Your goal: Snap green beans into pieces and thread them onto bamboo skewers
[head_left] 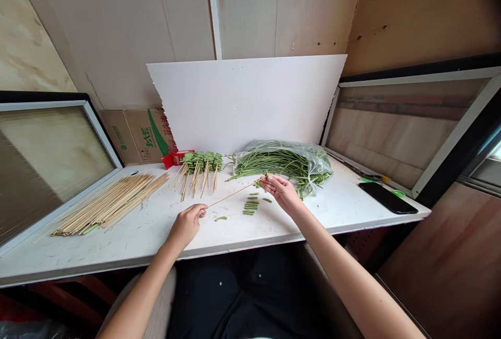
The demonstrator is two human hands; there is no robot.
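Note:
My left hand [188, 222] pinches the near end of a thin bamboo skewer [230, 196] that runs up and right across the white table [136, 240]. My right hand [278, 189] is closed at the skewer's far tip, pinching a short green bean piece [266, 176] there. Several cut green pieces [251, 205] lie on the table just below the right hand, and one lone piece [221, 218] lies near the left hand.
A heap of bare skewers [111, 203] lies at the left. Finished bean skewers [199, 168] sit at the back, beside a plastic bag of long green beans [287, 164]. A black phone [387, 197] rests at the right edge. A cardboard box [136, 135] and white board [246, 99] stand behind.

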